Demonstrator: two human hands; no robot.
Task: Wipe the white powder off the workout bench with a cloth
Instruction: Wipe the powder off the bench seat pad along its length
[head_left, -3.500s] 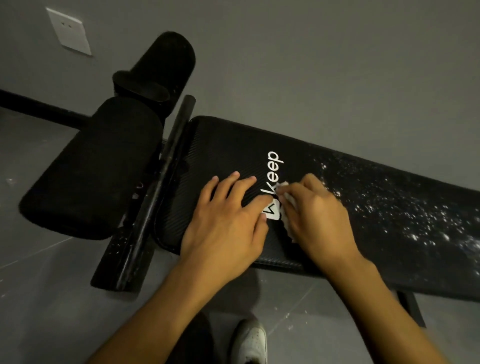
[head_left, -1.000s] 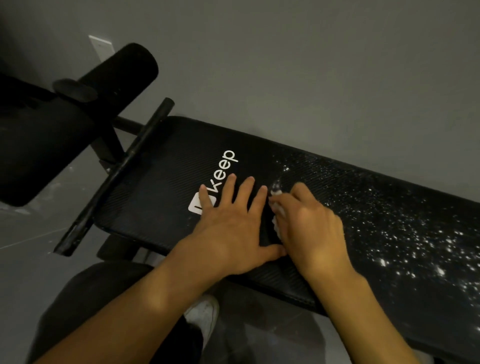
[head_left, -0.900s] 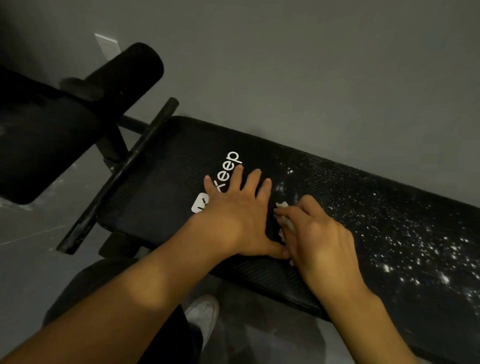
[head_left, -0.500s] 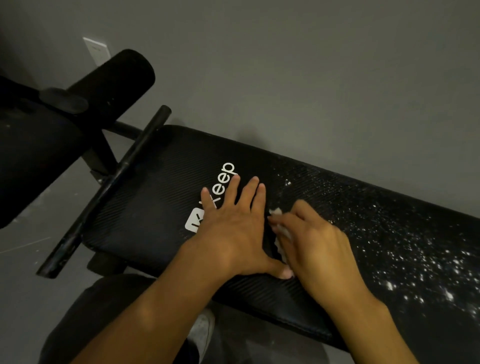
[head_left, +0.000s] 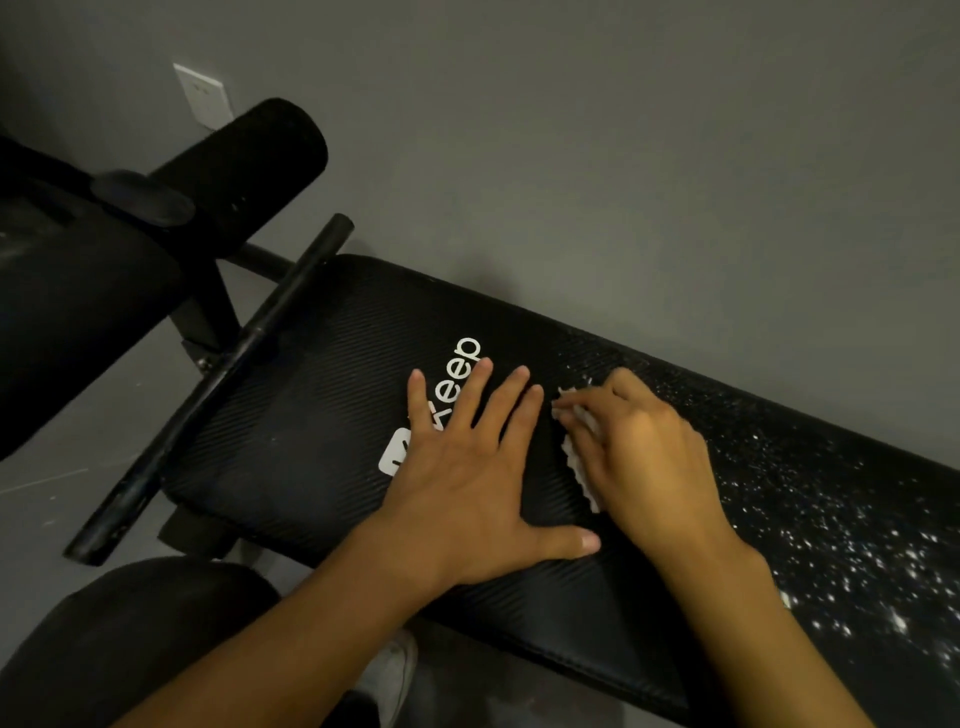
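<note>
— Black bench pad (head_left: 311, 415) across mid-frame, white powder (head_left: 857, 551) speckling its right part. And cloth (head_left: 581, 465)?
— Center frame, gripped by curled right hand (head_left: 649, 467), down on pad. Left hand (head_left: 467, 493) flat, fingers spread, just left, over Keep logo (head_left: 460, 369).

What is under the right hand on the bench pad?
A white cloth lies under the right hand, held against the bench pad. Only its jagged edge shows beside the hand. The rest of the cloth and the pad beneath it are covered.
</note>
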